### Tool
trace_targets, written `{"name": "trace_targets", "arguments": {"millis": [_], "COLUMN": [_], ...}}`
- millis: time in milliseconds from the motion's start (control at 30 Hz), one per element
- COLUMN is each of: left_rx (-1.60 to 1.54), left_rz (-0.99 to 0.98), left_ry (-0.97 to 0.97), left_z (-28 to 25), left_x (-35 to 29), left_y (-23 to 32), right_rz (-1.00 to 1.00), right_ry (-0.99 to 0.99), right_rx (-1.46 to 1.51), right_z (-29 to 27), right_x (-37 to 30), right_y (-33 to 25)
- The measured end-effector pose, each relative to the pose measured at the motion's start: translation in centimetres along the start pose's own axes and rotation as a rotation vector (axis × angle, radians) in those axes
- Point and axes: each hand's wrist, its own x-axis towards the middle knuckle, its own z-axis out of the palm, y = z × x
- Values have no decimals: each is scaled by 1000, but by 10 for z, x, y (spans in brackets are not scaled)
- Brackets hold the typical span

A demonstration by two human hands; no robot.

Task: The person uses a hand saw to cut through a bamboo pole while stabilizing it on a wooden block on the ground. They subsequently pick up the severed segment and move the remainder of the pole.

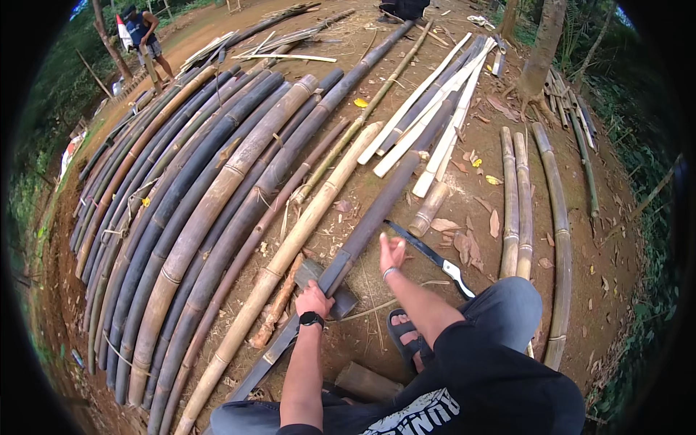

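A dark split bamboo pole (377, 206) slants from beside my left knee up toward the far right. My left hand (315, 299), with a black watch at the wrist, is wrapped round its lower part, where a cut section shows. Under the pole there, a short, thick bamboo piece (342, 304) lies crosswise. To the right of the pole, my right hand (392, 254) hovers with its fingers apart and nothing in them. Just past it, a pruning saw (451, 268) with a dark blade and a white-and-black handle lies on the ground.
Long bamboo poles (196, 210) lie side by side on the left. Pale split strips (428, 123) spread out ahead, near a short bamboo offcut (429, 209). More poles (554, 239) lie on the right. A tree trunk (544, 51) stands behind, and another person (141, 32) at far left.
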Motion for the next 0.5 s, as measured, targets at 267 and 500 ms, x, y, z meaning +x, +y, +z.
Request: {"name": "trace_targets", "arguments": {"millis": [267, 500], "left_rx": [-16, -34], "left_rz": [3, -23], "left_ry": [89, 27], "left_z": [7, 6], "left_x": [-3, -3], "left_y": [-4, -2], "right_rz": [-100, -5], "right_ry": [-587, -573], "right_rx": [-820, -668], "right_z": [-207, -319], "right_x": [255, 190], "right_y": [-94, 52]}}
